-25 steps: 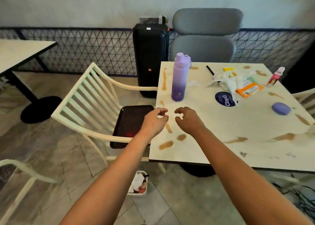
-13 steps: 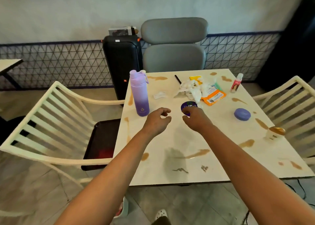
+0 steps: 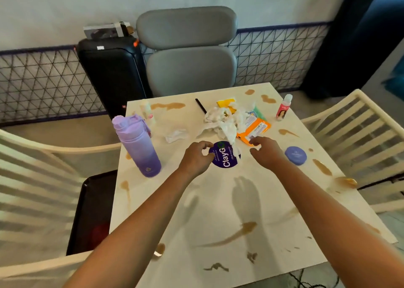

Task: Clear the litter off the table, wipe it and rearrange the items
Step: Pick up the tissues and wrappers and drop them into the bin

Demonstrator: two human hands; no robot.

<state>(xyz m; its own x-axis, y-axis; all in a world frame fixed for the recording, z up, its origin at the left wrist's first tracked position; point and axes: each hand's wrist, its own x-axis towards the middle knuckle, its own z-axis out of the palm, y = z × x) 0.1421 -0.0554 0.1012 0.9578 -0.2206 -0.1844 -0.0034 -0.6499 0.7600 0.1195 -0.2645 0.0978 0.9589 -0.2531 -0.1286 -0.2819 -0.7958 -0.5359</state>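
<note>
Our two hands reach over the stained table (image 3: 218, 200) toward the litter.

Our left hand (image 3: 194, 158) hangs with fingers loosely curled, gripping nothing, at the edge of the round purple sticker (image 3: 226, 157); our right hand (image 3: 265, 152) is likewise loose and empty, just beside the orange packet (image 3: 254, 130). The crumpled tissues (image 3: 225, 118) lie beyond the sticker, the purple bottle (image 3: 137, 145) stands upright left of our hands, and the small purple tin (image 3: 295, 155) sits to the right.

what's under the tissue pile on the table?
Poking out from under the crumpled tissue pile: an orange packet, a yellow wrapper at the far edge, and a green-blue packet. A corner hangs over the round purple sticker. Anything fully beneath is hidden.
</note>
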